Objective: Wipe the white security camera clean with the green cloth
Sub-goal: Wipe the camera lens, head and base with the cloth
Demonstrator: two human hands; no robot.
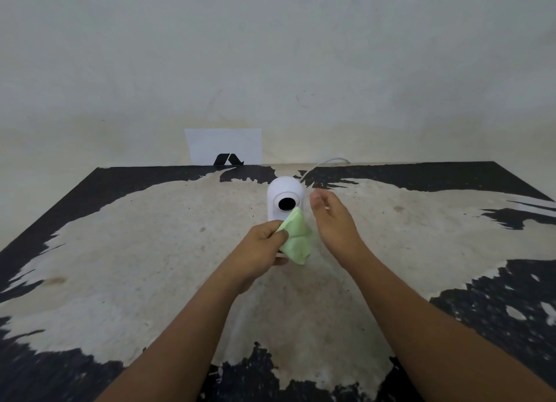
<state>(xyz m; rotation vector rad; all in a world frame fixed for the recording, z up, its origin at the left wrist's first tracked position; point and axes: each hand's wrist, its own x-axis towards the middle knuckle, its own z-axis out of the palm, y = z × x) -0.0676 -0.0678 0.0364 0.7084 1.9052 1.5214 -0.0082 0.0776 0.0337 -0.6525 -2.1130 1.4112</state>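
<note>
My left hand (pixel 261 245) pinches the cloth (pixel 296 237), its tip just under the lens of the camera (pixel 285 197), which stands upright mid-table (pixel 150 251). My right hand (pixel 332 221) hangs open beside it, empty. Wiping looks barely begun; most of the body is left.

My left hand (pixel 261 249) pinches a soft, matt green cloth (pixel 296 237) against the smooth white plastic camera (pixel 284 195), its lens glossy black, on a worn, peeling black table (pixel 150 251).
</note>
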